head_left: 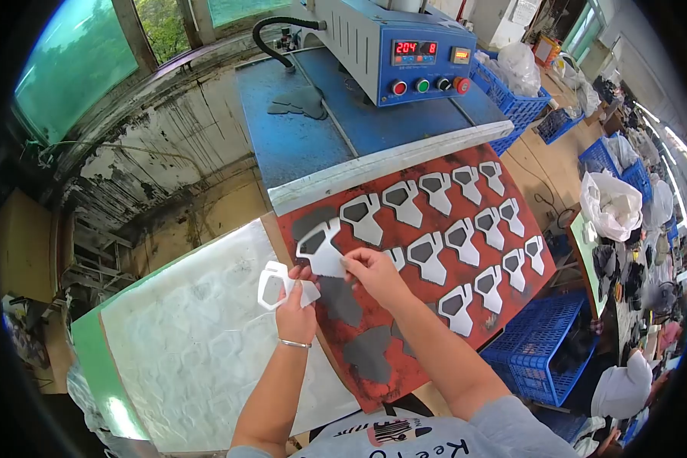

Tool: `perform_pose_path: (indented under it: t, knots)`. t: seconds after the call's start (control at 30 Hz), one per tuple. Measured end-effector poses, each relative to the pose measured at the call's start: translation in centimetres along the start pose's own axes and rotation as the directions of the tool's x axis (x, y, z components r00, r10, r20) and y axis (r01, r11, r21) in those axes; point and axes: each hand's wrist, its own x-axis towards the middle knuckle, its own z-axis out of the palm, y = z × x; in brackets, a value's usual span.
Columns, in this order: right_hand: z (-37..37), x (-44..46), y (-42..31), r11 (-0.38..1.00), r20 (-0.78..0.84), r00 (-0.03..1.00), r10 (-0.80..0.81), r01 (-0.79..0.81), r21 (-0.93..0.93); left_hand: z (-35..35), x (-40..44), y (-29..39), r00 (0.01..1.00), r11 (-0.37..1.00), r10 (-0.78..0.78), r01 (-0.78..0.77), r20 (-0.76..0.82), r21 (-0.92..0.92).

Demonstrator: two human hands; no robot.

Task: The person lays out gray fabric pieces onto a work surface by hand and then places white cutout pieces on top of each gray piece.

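My left hand (296,314), with a bracelet at its wrist, is closed on a white cut-out piece (270,269) that has a window in it. Between the fingertips of my right hand (378,278), a similar white piece (330,262) is pinched by its lower end. This piece lies over the red board (389,382), near a dark grey shape (313,220); whether it touches the board I cannot tell. Several white pieces (427,259) lie in rows on the board, dark grey showing in their windows. Bare dark grey pieces (368,354) lie on its near left part.
Behind the board stands a blue machine (427,69) with lit red digits and buttons. A wrinkled translucent sheet (183,328) covers the green-edged table at left. Blue baskets (538,347) stand at right, and a white plastic bag (612,204) sits at far right. A person (622,389) is at lower right.
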Motion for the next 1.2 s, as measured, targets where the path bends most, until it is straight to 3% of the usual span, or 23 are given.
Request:
perform_pose_path:
  t: [0.07, 0.2, 0.27, 0.37, 0.47, 1.2]
  knots:
    - [0.8, 2.1, -0.1, 1.0, 0.005, 1.0, 0.002, -0.002, 0.005, -0.2, 1.3, 0.0, 0.999, 1.0, -0.01, 0.009, -0.044, -0.019]
    - [2.1, 5.4, 1.4, 0.995, -0.162, 0.985, 0.055, -0.04, 0.089, -0.3, 3.0, -0.1, 0.999, 0.999, -0.006, 0.008, -0.034, 0.045]
    - [1.9, 6.2, 1.8, 0.974, -0.21, 0.961, 0.178, -0.203, -0.102, -0.4, 3.6, -0.2, 1.0, 0.998, -0.015, 0.017, -0.027, 0.062]
    - [1.9, 6.5, 2.3, 0.954, -0.284, 0.942, 0.178, -0.236, -0.185, -0.6, 4.1, -0.4, 0.999, 0.995, -0.037, 0.038, -0.012, 0.089]
    - [1.8, 6.5, 2.2, 0.934, -0.297, 0.94, 0.17, -0.25, -0.256, -0.5, 4.3, -0.4, 0.999, 0.992, -0.049, 0.049, -0.008, 0.114]
    - [1.7, 7.0, 3.1, 0.954, -0.354, 0.919, 0.175, -0.248, -0.171, -0.7, 5.1, -0.7, 0.997, 0.968, -0.063, 0.048, 0.053, 0.248]
